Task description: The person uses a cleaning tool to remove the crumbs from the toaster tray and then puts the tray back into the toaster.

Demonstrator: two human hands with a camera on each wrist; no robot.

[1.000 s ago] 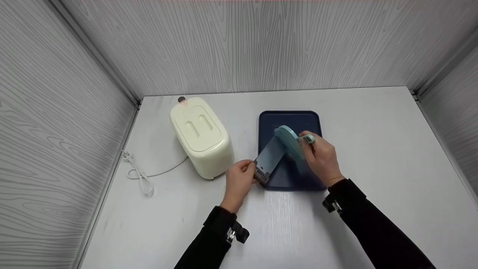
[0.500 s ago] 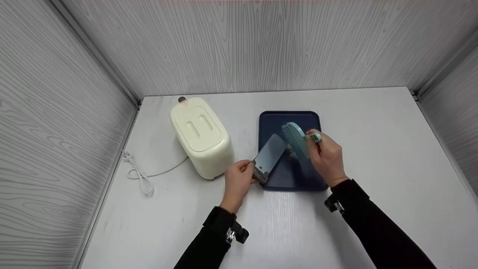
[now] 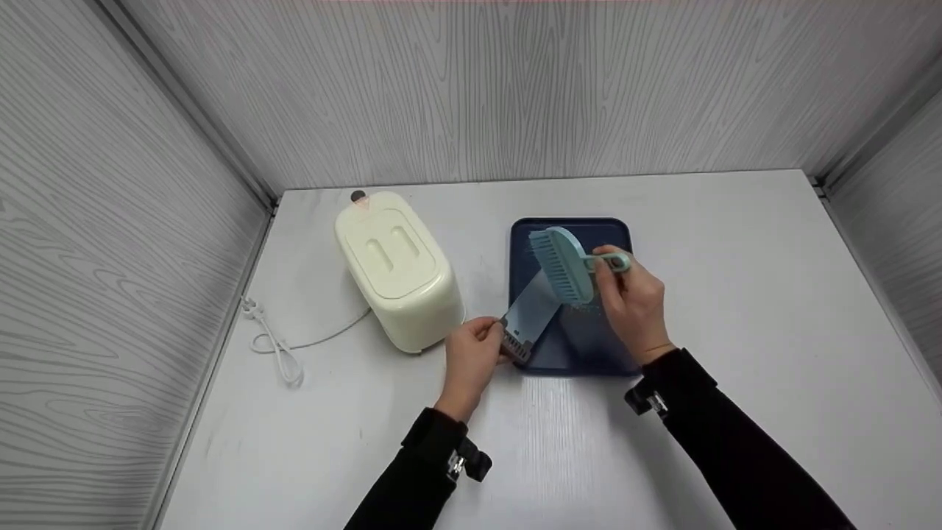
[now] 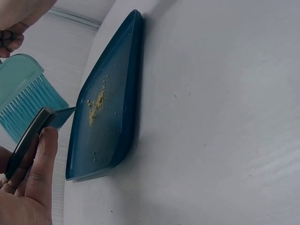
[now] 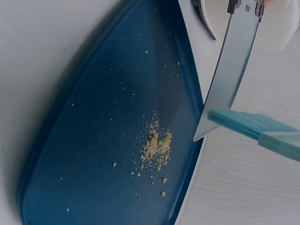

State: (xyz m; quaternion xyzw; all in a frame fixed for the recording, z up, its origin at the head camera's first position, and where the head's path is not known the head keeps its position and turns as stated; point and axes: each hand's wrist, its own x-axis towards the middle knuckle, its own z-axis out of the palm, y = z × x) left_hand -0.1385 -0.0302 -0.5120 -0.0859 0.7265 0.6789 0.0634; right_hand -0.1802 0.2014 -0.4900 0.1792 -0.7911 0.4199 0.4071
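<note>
My left hand (image 3: 469, 361) pinches the dark slotted end of a flat grey crumb tray (image 3: 531, 309), which slants over the navy serving tray (image 3: 589, 353). My right hand (image 3: 636, 313) grips the handle of a teal hand brush (image 3: 567, 266). In the right wrist view the brush's bristles (image 5: 243, 121) lie at the free end of the crumb tray (image 5: 229, 70); whether they touch it is hard to tell. Yellowish crumbs (image 5: 157, 147) lie in a small heap on the navy tray, with finer specks scattered round them.
A cream toaster (image 3: 397, 265) with a covered top stands left of the navy tray. Its white cord and plug (image 3: 272, 335) lie looped further left. Grey wood-grain panels (image 3: 515, 88) enclose the white table (image 3: 751, 294) at the back and sides.
The brush moved right off the crumb tray's free end, then back left and up over it, its bristles now turned more leftward. My left hand and the crumb tray have barely shifted.
</note>
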